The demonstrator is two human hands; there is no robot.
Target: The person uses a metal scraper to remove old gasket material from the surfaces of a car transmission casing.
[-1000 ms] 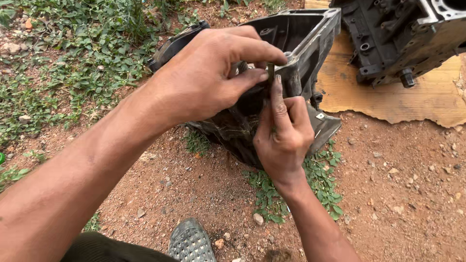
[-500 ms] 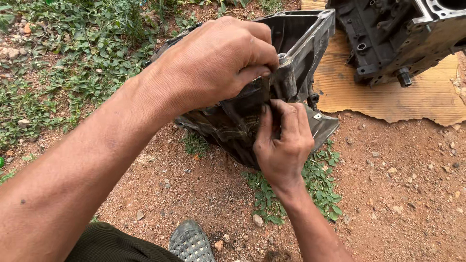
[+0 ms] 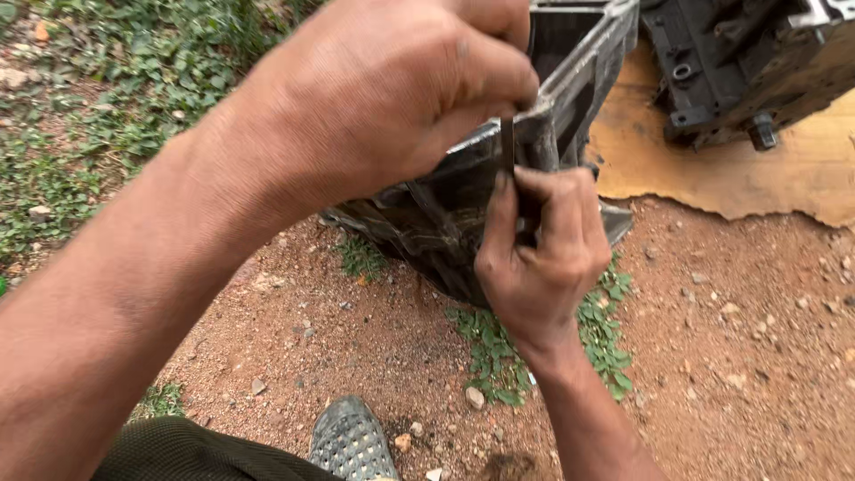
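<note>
L hand & R hand fingers both pinch thin grey metal strip against greasy black metal oil pan rim (over red dirt).

a dark, grimy metal oil pan stands tilted on its side on the red dirt, its open hollow facing up and away, its flanged rim greasy and worn. a thin flat metal blade (narrow, grey) stands upright against the rim's near edge.

Left grip and right grip, clenched
</note>
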